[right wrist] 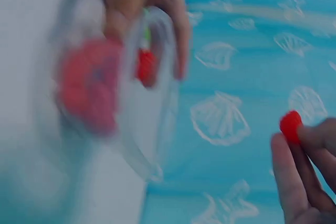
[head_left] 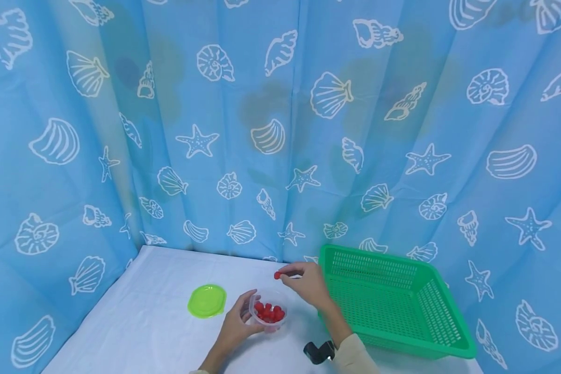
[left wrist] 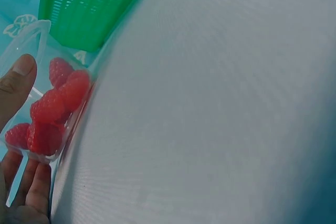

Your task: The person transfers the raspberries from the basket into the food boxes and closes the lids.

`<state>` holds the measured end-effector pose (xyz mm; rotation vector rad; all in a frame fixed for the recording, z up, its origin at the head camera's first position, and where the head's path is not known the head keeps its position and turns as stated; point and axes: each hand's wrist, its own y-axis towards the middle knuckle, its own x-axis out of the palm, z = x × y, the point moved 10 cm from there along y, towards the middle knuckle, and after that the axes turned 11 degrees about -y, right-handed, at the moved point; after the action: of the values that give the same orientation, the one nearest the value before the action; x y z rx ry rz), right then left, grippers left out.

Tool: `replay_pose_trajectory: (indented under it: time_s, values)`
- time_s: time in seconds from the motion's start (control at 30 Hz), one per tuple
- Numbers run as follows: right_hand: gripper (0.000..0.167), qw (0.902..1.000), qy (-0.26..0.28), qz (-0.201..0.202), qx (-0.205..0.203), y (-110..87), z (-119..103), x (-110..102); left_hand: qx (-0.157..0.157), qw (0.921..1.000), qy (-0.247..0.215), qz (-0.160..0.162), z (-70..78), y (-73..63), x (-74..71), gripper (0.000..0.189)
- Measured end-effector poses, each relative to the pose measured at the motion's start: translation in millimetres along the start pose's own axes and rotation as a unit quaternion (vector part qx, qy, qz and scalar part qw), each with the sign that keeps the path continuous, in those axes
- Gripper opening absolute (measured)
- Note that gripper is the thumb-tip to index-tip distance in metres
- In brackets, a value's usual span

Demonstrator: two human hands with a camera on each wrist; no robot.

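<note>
My left hand [head_left: 236, 323] grips a clear plastic tub [head_left: 285, 300] by its side, thumb at the front and fingers round the far side. Several red raspberries [left wrist: 52, 103] lie heaped inside, seen through the tub's wall in the left wrist view. Between thumb and fingertips, my right hand [head_left: 307, 283] pinches a single raspberry [right wrist: 290, 126], held up behind and to the right of the tub's rim. In the right wrist view the tub and the left hand are blurred.
A green lid [head_left: 207, 301] lies flat on the white tabletop [head_left: 168, 275], left of the tub. To the right stands a large green mesh basket [head_left: 397, 337]. A black elbow-shaped piece [head_left: 319, 352] shows beside the right wrist. Behind the table hangs a blue shell-patterned curtain [head_left: 243, 208].
</note>
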<state>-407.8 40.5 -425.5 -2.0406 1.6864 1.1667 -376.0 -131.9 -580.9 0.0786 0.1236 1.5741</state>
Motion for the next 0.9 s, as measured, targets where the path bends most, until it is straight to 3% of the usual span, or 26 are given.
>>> replay_pose_trajectory:
  time_s: [0.17, 0.37, 0.9]
  values:
    - [0.015, 0.9978, 0.031, 0.058, 0.010, -16.6, -2.4, 21.5, 0.001, 1.0000, 0.003, -0.001, -0.7, -0.1, -0.5, 0.091]
    - [0.013, 0.9925, 0.075, 0.094, 0.024, -28.5, 6.6, 45.2, 0.006, 1.0000, 0.002, -0.003, -1.3, 0.7, -1.0, 0.089]
    - [0.015, 0.9907, 0.112, 0.054, -0.055, -34.1, 27.0, 73.9, 0.007, 0.9998, -0.008, -0.018, 0.6, 0.7, -0.7, 0.092]
